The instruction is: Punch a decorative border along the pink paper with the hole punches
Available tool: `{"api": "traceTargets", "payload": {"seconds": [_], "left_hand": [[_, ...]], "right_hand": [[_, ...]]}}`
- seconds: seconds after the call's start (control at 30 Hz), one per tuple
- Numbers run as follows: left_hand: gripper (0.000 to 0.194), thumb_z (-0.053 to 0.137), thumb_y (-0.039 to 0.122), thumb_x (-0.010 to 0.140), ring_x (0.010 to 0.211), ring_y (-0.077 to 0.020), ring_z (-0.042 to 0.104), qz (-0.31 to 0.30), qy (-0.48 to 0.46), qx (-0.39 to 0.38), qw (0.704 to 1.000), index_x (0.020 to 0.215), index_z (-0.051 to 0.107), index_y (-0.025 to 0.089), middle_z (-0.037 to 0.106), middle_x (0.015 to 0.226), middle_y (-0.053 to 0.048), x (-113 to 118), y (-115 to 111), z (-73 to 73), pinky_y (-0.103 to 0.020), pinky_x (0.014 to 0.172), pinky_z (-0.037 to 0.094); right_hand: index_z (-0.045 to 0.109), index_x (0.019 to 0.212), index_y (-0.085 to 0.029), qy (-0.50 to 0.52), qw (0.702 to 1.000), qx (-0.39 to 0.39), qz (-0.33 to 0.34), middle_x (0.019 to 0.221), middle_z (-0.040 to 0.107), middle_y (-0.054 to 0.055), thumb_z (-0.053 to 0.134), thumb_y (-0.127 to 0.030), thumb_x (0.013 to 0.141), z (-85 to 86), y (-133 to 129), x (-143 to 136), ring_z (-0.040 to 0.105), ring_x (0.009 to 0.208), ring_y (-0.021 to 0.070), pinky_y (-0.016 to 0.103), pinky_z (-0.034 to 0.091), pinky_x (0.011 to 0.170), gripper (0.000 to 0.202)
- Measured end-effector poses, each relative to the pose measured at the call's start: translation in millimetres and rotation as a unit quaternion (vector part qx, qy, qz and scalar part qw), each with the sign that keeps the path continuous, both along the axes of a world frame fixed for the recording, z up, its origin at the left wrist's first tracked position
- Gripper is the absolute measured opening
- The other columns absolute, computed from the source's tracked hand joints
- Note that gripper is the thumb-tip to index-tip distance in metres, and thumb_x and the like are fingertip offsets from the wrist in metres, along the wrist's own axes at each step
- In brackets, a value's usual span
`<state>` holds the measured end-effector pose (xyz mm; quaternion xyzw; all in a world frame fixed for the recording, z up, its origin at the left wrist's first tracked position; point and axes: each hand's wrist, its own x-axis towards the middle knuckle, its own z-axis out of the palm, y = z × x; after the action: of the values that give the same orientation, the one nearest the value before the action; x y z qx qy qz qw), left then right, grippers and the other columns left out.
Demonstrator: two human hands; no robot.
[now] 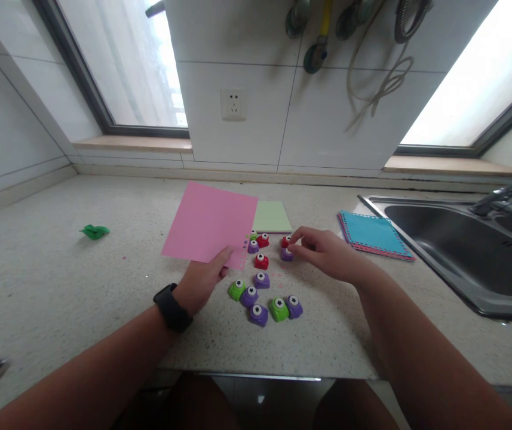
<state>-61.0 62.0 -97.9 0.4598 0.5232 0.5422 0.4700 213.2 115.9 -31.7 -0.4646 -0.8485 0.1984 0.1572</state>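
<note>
My left hand is closed on the lower edge of a sheet of pink paper, thumb on top. Small star-shaped cutouts run along the sheet's right edge. My right hand has its thumb and forefinger pinched at a purple craft punch. Just behind that punch is a red craft punch, partly hidden by the fingers. Between my hands and nearer to me lie several more punches, among them a red one, a green one and a purple one; their white buttons bear dark stars.
A pale green paper stack lies behind the punches, partly under the pink sheet. To the right, a stack of blue and red sheets sits beside the steel sink. A crumpled green piece lies on the left of the speckled counter.
</note>
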Motion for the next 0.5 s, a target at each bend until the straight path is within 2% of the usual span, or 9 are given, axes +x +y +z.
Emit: {"api": "traceTargets", "payload": {"seconds": [0.07, 0.1, 0.23, 0.37, 0.5], "left_hand": [[0.040, 0.070, 0.052, 0.081, 0.053, -0.0089, 0.044, 0.002, 0.000, -0.001, 1.000, 0.069, 0.051, 0.019, 0.050, 0.058, 0.006, 0, 0, -0.6, -0.021, 0.048, 0.034], [0.040, 0.070, 0.052, 0.081, 0.053, -0.0090, 0.044, 0.000, -0.002, -0.002, 1.000, 0.069, 0.051, 0.019, 0.050, 0.059, 0.006, 0, 0, -0.9, -0.021, 0.048, 0.034], [0.041, 0.069, 0.054, 0.081, 0.055, -0.0094, 0.045, -0.005, 0.009, -0.007, 1.000, 0.069, 0.051, 0.019, 0.050, 0.060, 0.006, -1, 0, -1.6, -0.022, 0.051, 0.036], [0.040, 0.067, 0.056, 0.082, 0.056, -0.0104, 0.046, -0.003, 0.042, -0.011, 0.999, 0.072, 0.052, 0.020, 0.051, 0.062, 0.006, -2, -3, 0.2, -0.023, 0.052, 0.037], [0.039, 0.068, 0.054, 0.080, 0.057, -0.0119, 0.048, 0.000, 0.057, -0.018, 0.998, 0.070, 0.051, 0.021, 0.052, 0.061, 0.006, 1, -6, 6.4, -0.025, 0.054, 0.040]], "right_hand": [[0.065, 0.100, -0.021, -0.001, 0.997, 0.061, -0.051, 0.071, 0.063, 0.001, 0.054, -0.043, 0.096, -9.7, 9, -1, 0.055, 0.064, 0.0172, 0.031, 0.038, 0.060, 0.025], [0.064, 0.100, -0.021, 0.000, 0.995, 0.089, -0.054, 0.075, 0.065, 0.003, 0.055, -0.040, 0.095, -14.7, 12, -3, 0.057, 0.069, 0.0184, 0.032, 0.040, 0.064, 0.021], [0.064, 0.103, -0.022, 0.005, 0.984, 0.178, 0.001, 0.096, 0.068, 0.006, 0.059, -0.029, 0.092, -30.0, 20, -13, 0.058, 0.091, 0.0231, 0.038, 0.045, 0.085, 0.014], [0.066, 0.101, -0.023, -0.008, 0.980, 0.201, 0.016, 0.097, 0.067, 0.006, 0.058, -0.029, 0.092, -36.0, 24, -15, 0.056, 0.094, 0.0246, 0.041, 0.045, 0.089, 0.013], [0.067, 0.100, -0.022, 0.009, 0.979, 0.205, -0.016, 0.100, 0.067, 0.008, 0.059, -0.029, 0.091, -37.4, 29, -8, 0.056, 0.099, 0.0263, 0.043, 0.044, 0.092, 0.014]]}}
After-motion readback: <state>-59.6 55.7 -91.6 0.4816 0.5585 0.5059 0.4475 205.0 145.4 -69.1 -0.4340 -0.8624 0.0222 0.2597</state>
